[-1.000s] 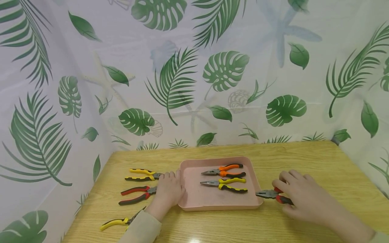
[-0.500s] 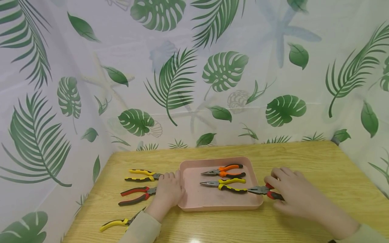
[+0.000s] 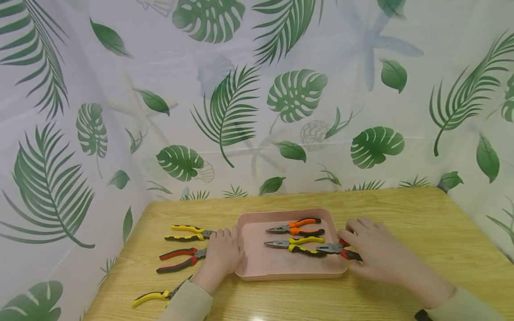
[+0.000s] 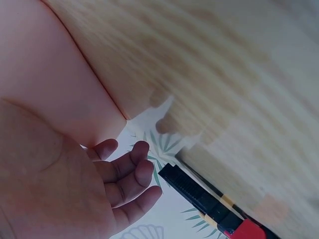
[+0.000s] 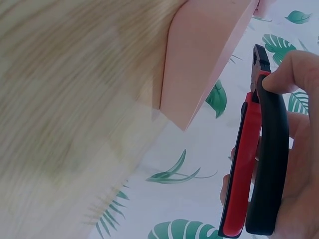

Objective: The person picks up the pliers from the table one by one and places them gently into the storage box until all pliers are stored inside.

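My right hand (image 3: 375,249) grips red-and-black pliers (image 3: 332,248) by the handles. Their jaws point left, over the right side of a pink tray (image 3: 281,266), and overlap the lower handle of yellow-and-black long-nose pliers (image 3: 311,240) lying inside. Orange-and-black long-nose pliers (image 3: 305,221) lie behind those. In the right wrist view the thumb presses near the top of the held pliers (image 5: 273,164), beside the tray wall (image 5: 199,55). My left hand (image 3: 225,250) rests at the tray's left rim, its fingers loosely bent in the left wrist view and holding nothing.
Left of the tray, on the wooden table (image 3: 257,298), lie yellow-and-black pliers (image 3: 186,228), red-and-black pliers (image 3: 178,266) and yellow-handled pliers (image 3: 150,296), the last partly hidden by the left sleeve (image 3: 188,303). A leaf-print cloth (image 3: 257,133) hangs behind.
My right hand has moved left with the red-and-black pliers, bringing their jaws from the tray's right rim to over its inside. The left hand and the tray stay in place.
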`<move>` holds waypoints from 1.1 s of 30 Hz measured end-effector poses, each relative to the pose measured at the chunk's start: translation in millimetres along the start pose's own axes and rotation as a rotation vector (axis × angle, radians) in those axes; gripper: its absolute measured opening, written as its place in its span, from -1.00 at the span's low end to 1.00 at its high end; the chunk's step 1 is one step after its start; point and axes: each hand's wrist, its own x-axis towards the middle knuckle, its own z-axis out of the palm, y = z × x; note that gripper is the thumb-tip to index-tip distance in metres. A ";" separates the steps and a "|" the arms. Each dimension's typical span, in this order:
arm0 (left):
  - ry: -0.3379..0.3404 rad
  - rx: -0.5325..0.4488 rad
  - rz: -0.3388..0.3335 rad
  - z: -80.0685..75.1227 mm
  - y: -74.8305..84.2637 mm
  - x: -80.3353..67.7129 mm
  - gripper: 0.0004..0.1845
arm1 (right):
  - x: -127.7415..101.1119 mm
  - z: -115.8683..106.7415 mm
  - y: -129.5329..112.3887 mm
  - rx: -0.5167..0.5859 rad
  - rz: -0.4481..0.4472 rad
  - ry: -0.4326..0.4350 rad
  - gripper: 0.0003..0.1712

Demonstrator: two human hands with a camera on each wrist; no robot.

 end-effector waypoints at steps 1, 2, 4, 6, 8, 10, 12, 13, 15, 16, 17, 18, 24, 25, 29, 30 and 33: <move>-0.001 0.001 0.000 1.1 0.0 0.1 -0.67 | 0.9 0.5 -0.5 0.002 -0.001 0.000 -0.54; 0.000 -0.001 0.000 1.9 0.0 0.3 -0.67 | 1.8 1.1 -1.0 0.006 -0.002 -0.001 -0.53; -0.002 -0.001 0.001 3.1 -0.1 0.6 -0.68 | 3.3 1.8 -2.3 0.003 0.000 -0.007 -0.49; 0.000 -0.004 0.001 3.3 0.0 0.6 -0.68 | 4.8 2.1 -3.6 0.004 0.002 -0.015 -0.48; 0.001 -0.007 0.002 2.3 0.1 0.3 -0.69 | 6.2 2.8 -4.8 0.007 0.005 -0.025 -0.48; -0.001 -0.006 0.003 1.1 0.3 -0.3 -0.68 | 7.4 3.3 -5.9 0.008 0.007 -0.028 -0.49; -0.003 -0.003 0.004 0.0 0.4 -0.7 -0.66 | 8.6 4.1 -6.9 0.006 0.002 -0.025 -0.50; -0.004 0.001 0.004 -0.4 0.4 -0.8 -0.65 | 9.4 4.6 -7.4 0.003 -0.003 -0.023 -0.51; -0.006 0.004 0.004 -0.2 0.5 -0.5 -0.62 | 10.8 5.4 -8.4 -0.003 -0.016 -0.010 -0.49; -0.007 0.005 0.004 0.0 0.5 -0.2 -0.61 | 11.8 5.9 -8.9 -0.005 -0.023 -0.007 -0.48; -0.006 0.002 0.002 0.2 0.5 0.0 -0.60 | 12.9 6.3 -9.4 -0.005 -0.029 -0.004 -0.45; -0.006 0.001 0.001 0.3 0.5 0.2 -0.60 | 13.7 6.5 -10.0 -0.007 -0.034 -0.003 -0.41; 0.000 -0.009 -0.003 1.4 0.4 1.1 -0.66 | 18.5 6.6 -14.6 -0.004 -0.031 -0.033 -0.16; 0.000 -0.009 -0.003 1.6 0.3 1.2 -0.66 | 19.4 6.7 -15.5 -0.001 -0.029 -0.037 -0.17; 0.008 -0.014 -0.003 1.4 -0.1 0.2 -0.67 | 23.4 7.1 -19.4 0.002 -0.033 -0.039 -0.27; 0.005 -0.014 -0.002 1.2 -0.1 -0.2 -0.67 | 24.2 7.3 -20.2 0.002 -0.036 -0.037 -0.30; 0.003 -0.018 -0.003 0.6 0.0 -1.2 -0.68 | 26.4 7.9 -22.8 0.015 -0.040 -0.036 -0.37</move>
